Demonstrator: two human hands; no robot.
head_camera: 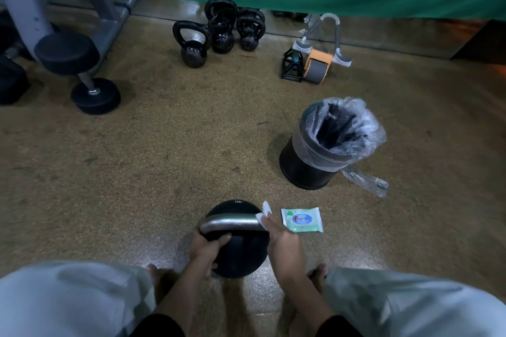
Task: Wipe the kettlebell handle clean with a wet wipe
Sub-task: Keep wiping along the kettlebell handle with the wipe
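Observation:
A black kettlebell (pixel 241 252) with a silver handle (pixel 230 223) stands on the floor between my knees. My left hand (pixel 206 250) grips the left leg of the handle, fingers curled round it. My right hand (pixel 279 238) holds a white wet wipe (pixel 264 213) against the right end of the handle, and the wipe's corner sticks up past my fingers. A green pack of wet wipes (pixel 302 220) lies flat on the floor just right of the kettlebell.
A black bin (pixel 315 167) lined with a clear plastic bag stands to the right, beyond the pack. Several black kettlebells (pixel 219 33) and an ab roller (pixel 317 63) sit by the green curtain. A dumbbell (pixel 82 74) leans at the left by a machine frame.

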